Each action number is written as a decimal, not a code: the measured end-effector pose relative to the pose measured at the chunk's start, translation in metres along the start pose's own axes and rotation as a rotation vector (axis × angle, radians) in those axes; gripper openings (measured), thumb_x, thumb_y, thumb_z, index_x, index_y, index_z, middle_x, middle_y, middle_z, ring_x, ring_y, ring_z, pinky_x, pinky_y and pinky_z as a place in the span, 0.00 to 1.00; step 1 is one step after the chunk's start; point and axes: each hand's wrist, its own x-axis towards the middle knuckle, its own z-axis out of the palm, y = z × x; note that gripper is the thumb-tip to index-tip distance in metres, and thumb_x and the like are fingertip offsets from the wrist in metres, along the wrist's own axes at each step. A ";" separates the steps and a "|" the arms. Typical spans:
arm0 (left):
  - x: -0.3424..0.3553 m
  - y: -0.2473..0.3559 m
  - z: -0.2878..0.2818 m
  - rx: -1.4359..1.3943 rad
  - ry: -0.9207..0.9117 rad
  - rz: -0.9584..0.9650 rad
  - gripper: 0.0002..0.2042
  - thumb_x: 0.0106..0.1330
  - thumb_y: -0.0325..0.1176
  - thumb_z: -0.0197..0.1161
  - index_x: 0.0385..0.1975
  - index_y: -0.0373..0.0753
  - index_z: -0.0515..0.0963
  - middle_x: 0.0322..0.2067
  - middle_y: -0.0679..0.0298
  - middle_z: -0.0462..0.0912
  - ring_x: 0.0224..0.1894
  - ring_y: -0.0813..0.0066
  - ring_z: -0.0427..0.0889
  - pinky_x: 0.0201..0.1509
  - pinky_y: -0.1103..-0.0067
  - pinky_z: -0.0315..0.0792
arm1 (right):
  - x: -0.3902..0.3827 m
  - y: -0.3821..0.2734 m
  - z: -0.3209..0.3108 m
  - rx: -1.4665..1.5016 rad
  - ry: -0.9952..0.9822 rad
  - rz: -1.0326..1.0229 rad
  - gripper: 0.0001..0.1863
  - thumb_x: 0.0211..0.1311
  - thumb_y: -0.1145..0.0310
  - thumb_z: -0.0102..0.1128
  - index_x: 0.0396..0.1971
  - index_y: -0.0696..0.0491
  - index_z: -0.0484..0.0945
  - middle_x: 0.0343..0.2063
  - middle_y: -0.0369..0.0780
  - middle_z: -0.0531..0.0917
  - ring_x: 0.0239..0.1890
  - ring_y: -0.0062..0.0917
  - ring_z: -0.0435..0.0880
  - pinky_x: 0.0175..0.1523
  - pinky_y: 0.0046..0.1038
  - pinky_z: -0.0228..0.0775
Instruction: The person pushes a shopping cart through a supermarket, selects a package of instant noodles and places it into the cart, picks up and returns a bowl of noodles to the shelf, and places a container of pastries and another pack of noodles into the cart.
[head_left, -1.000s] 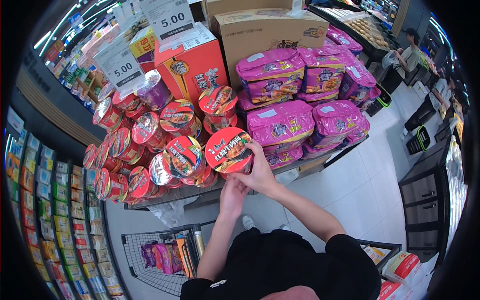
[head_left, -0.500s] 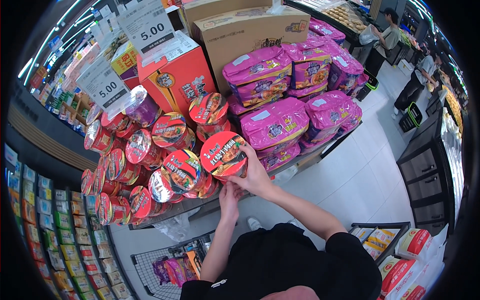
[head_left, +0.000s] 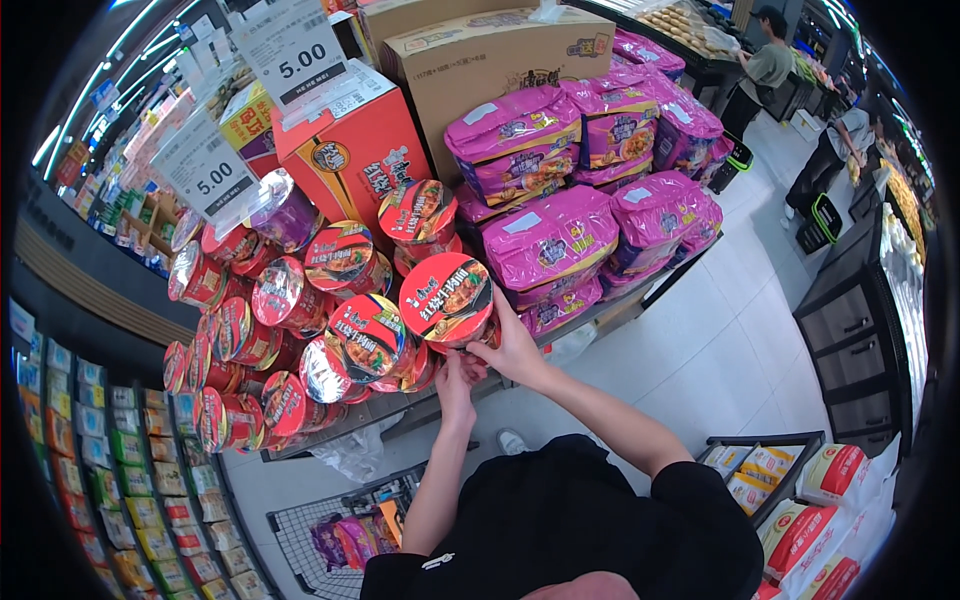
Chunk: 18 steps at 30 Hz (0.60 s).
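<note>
My right hand is closed round the right side of a red instant noodle cup, at the front right corner of a stack of similar cups. The cup's lid faces up toward me. Just below it, my left hand has its fingers curled together near the cup's lower edge; what they hold, if anything, is hidden. Another red noodle cup is close on the left, and one more cup stands behind. Purple multipacks of noodles are piled to the right.
A red carton and a brown carton stand behind the cups, beside price signs. A shopping cart with purple packs is at lower left. Packaged goods fill a low rack at lower right. Two people are at far right.
The cup in my right hand has turned a little, its lid facing me more squarely. My right hand has shifted slightly round its side. The people in the background have moved.
</note>
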 end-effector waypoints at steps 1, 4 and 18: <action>0.001 -0.001 -0.001 0.002 -0.002 -0.002 0.22 0.75 0.52 0.48 0.34 0.36 0.76 0.25 0.65 0.80 0.27 0.78 0.77 0.35 0.80 0.71 | -0.001 0.003 -0.001 -0.079 -0.009 -0.021 0.57 0.47 0.74 0.74 0.72 0.59 0.42 0.64 0.53 0.65 0.67 0.40 0.66 0.68 0.34 0.59; 0.002 -0.002 -0.005 0.007 0.013 -0.017 0.22 0.75 0.52 0.48 0.33 0.37 0.76 0.25 0.65 0.80 0.27 0.78 0.77 0.35 0.80 0.71 | 0.000 0.007 0.000 -0.226 0.005 -0.044 0.55 0.45 0.73 0.75 0.71 0.59 0.48 0.62 0.52 0.67 0.65 0.43 0.67 0.67 0.36 0.60; 0.009 -0.003 -0.008 -0.013 0.010 -0.029 0.23 0.75 0.54 0.47 0.36 0.38 0.75 0.25 0.67 0.79 0.26 0.78 0.78 0.34 0.80 0.73 | 0.002 0.009 0.003 -0.230 0.042 -0.015 0.56 0.37 0.66 0.79 0.68 0.59 0.53 0.61 0.52 0.68 0.63 0.48 0.67 0.66 0.40 0.61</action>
